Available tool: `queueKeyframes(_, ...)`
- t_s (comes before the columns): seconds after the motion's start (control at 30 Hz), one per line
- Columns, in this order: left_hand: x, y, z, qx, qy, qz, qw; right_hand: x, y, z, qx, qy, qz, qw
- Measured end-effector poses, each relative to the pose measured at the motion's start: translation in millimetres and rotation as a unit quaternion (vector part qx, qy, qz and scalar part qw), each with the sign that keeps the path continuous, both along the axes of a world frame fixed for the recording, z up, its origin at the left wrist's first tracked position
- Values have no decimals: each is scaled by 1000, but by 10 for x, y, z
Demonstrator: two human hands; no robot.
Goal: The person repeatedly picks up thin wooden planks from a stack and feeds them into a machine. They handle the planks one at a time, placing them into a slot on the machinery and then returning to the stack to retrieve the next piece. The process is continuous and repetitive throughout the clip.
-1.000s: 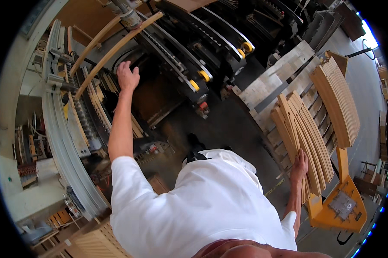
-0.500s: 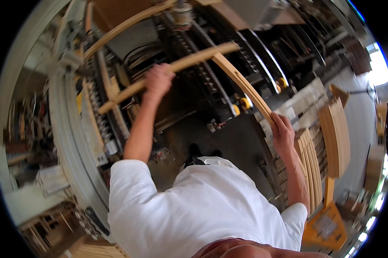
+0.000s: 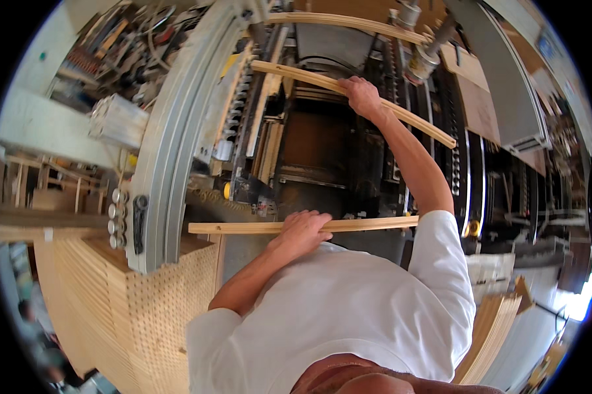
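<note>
Close in front of my body, my left hand (image 3: 300, 233) is closed over a light wooden slat (image 3: 374, 225), which runs sideways across the view. Farther off, my right hand (image 3: 363, 98) grips a second wooden slat (image 3: 296, 73), slightly curved. That one slants over the dark rails of a machine (image 3: 243, 134), its left end near a row of metal fittings and its right end over the right-hand rails. The fingertips of both hands are partly hidden behind the slats or the hands themselves.
A third curved wooden strip (image 3: 348, 23) spans the machine's far side. Its grey beam (image 3: 171, 144) rises at my left, and cylindrical metal heads (image 3: 422, 64) stand at far right. A tall stack of slats (image 3: 158, 308) fills the lower left; more slats (image 3: 489, 335) stand at lower right.
My view has swung left. My left hand has come in near my body with a slat; my right hand has reached forward over the machine with another.
</note>
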State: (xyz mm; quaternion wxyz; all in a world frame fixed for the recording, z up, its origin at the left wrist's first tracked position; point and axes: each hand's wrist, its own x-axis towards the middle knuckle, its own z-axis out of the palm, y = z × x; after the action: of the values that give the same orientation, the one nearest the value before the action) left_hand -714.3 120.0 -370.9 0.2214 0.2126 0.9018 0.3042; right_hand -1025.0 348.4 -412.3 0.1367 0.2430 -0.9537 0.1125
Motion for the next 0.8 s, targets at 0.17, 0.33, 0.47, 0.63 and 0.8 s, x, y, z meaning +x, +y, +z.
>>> queueKeyframes(0.17, 424, -310, 188, -25, 12, 153, 988, -701, -119, -156, 29, 50, -81, 995)
queueKeyframes(0.33, 937, -451, 310, -23, -13, 298, 954, -1030, 125, -249, 45, 72, -87, 993)
queueKeyframes(0.47, 1232, -462, 281, -8, -37, 401, 915, -1058, -27, -257, 26, 86, -73, 993)
queueKeyframes(0.63, 1294, -385, 263, -45, -46, 432, 899, -1062, -115, -217, 47, 61, -69, 995)
queueKeyframes(0.8, 1338, -351, 194, -10, 1, 464, 886, -1085, -127, -222, 39, 66, -64, 995)
